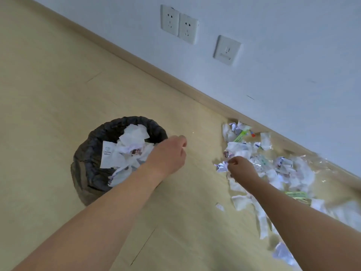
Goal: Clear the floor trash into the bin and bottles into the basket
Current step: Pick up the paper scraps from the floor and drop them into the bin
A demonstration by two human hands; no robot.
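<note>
Head view: right hand (241,168) pinching a crumpled paper scrap (221,166) at the near edge of the trash pile (273,163) along the baseboard. Left hand (169,153) loosely curled, holding nothing, just past the rim of the black-lined bin (91,153), already heaped with paper. Best to gather several scraps per grab, carry over the bin's middle, release low. No bottles or basket visible. Printed mark on a binned sheet (108,155), too small to read.

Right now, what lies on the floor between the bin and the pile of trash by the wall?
In the head view, only bare wooden floor lies between the bin and the trash pile; the left hand hangs above that stretch.
</note>
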